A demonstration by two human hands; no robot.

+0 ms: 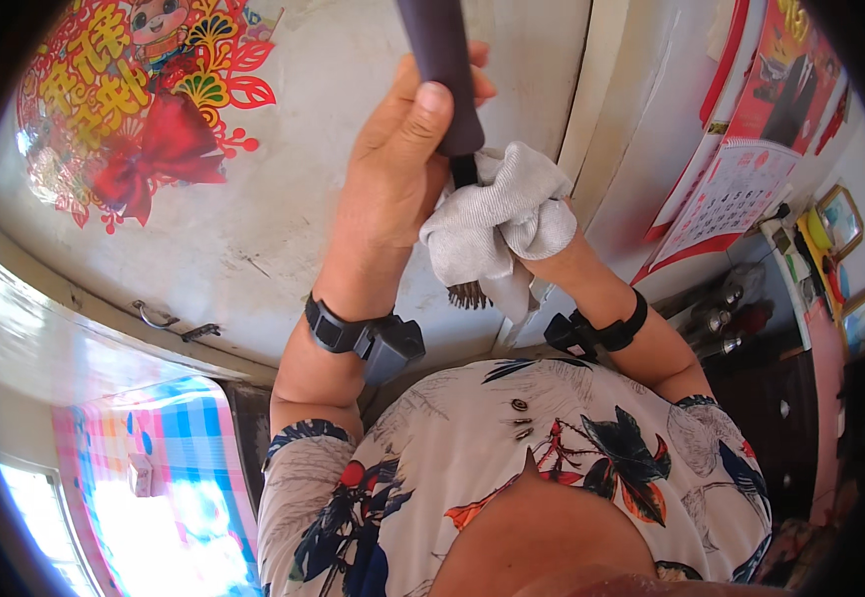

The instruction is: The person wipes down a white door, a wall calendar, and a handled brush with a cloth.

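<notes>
My left hand (402,149) is wrapped around the dark handle (443,74) of a tool that runs upward out of the picture. Below the handle, a light grey ribbed cloth (503,216) is bunched around the tool's lower part. Dark bristles (469,295), like those of a brush, stick out under the cloth. My right hand (552,257) is mostly hidden by the cloth, which it grips from the right side. Both wrists wear black straps with small dark devices.
A pale door (283,246) with a red and gold paper decoration (171,142) stands in front. A metal latch (156,317) lies low at left. A red calendar (738,186) hangs at right, near a dark cabinet (768,410). A plaid cloth (201,433) is at lower left.
</notes>
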